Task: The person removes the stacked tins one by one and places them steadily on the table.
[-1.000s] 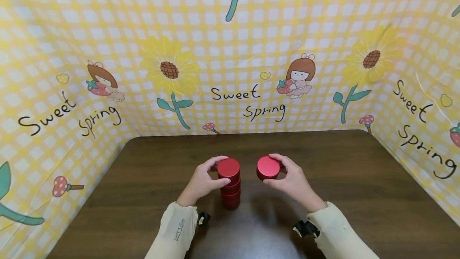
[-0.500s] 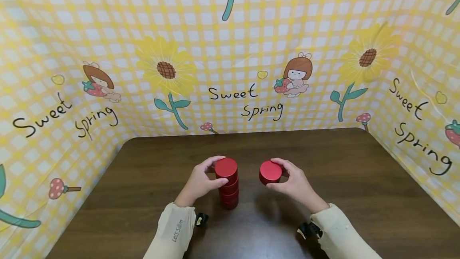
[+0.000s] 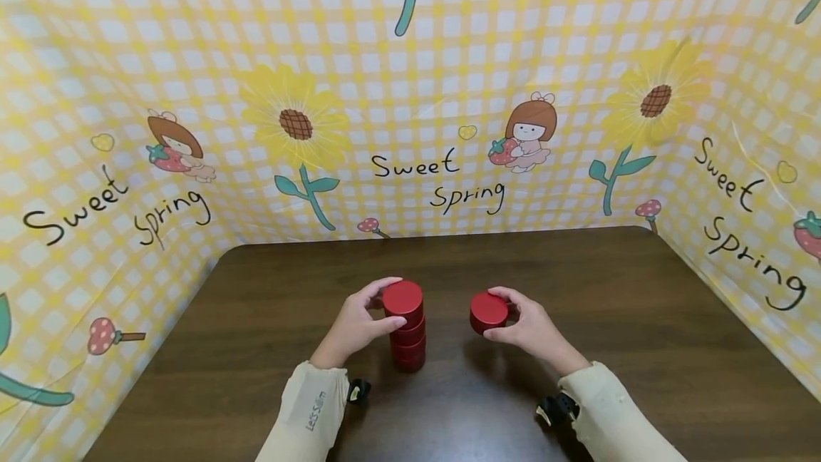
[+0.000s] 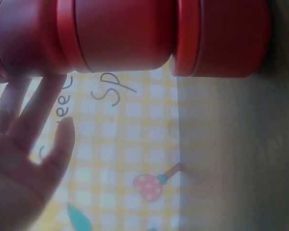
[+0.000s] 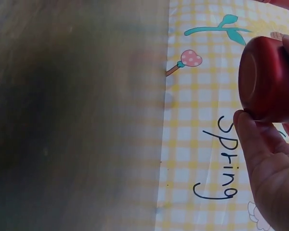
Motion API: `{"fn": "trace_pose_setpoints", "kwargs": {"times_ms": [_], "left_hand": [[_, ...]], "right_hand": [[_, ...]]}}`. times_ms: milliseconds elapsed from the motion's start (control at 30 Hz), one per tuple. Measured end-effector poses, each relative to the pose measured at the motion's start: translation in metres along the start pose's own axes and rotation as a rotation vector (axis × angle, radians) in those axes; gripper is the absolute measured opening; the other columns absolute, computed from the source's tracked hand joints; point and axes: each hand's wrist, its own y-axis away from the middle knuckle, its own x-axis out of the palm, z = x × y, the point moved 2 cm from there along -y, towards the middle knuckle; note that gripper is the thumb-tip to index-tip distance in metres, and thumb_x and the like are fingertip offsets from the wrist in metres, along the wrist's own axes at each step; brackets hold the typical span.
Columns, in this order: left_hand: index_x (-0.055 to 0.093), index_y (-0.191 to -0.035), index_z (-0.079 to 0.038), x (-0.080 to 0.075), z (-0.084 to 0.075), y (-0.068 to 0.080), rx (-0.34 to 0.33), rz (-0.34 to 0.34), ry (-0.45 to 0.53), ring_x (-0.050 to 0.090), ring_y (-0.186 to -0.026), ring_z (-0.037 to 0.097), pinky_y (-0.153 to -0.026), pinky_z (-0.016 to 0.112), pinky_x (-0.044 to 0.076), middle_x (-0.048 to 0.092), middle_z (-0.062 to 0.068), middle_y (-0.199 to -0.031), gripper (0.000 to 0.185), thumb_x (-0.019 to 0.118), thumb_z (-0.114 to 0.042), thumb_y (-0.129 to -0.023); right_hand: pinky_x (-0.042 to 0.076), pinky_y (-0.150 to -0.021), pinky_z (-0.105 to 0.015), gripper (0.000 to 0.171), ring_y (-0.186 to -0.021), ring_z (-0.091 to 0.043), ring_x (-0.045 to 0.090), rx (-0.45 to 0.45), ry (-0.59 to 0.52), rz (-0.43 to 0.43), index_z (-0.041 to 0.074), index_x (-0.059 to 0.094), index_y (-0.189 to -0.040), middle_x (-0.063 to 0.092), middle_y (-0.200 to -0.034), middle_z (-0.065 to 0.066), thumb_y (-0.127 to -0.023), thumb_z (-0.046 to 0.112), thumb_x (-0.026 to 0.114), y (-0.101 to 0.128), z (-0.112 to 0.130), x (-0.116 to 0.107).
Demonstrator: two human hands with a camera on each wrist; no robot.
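The stack of red tins (image 3: 406, 330) is taken as the landmark; it stands upright on the dark wooden table (image 3: 641, 348), its long axis vertical, three tins being countable in the head view.

To the left of the stack, the left hand (image 3: 356, 325) is laid against its upper part, with fingers (image 3: 375, 289) curled round the top tin and the thumb pressed on its near side. In the left wrist view the tins (image 4: 130, 36) are seen as smooth, matte red cylinders with raised rims at the lid seams, and the fingers (image 4: 29, 103) of that hand are seen stretched along the topmost one.

To the right of the stack, and apart from it, a single red tin (image 3: 489, 311) is gripped by the right hand (image 3: 529, 330), fingers over its far side and thumb on its near side. It is held at about the level of the stack's top tin, tilted slightly, its flat round lid turned upward. In the right wrist view this tin (image 5: 269, 79) is shown clear of the table, with a flat circular base and rounded edge, pinched between thumb and fingers (image 5: 253, 139).

The single tin therefore lies directly right of the stack, and the right hand is the one carrying it. Behind the table, a yellow checked backdrop (image 3: 423, 91) printed with sunflowers is hung.
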Motion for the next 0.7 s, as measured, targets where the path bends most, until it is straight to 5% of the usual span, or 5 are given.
{"fn": "trace_pose_setpoints", "kwargs": {"times_ms": [700], "left_hand": [[0.055,-0.129,-0.002,0.000,0.003,-0.002,-0.012,0.007,0.011,0.058,-0.095,0.026,-0.078,0.042,0.051,0.063,0.014,-0.109,0.052,0.075,-0.008,-0.080]], "right_hand": [[0.047,-0.078,-0.035,0.062,-0.092,-0.023,0.057,-0.030,0.021,0.172,-0.006,0.052,-0.122,0.061,-0.105,-0.012,-0.068,0.004,0.081,-0.003,-0.017,-0.005]]}}
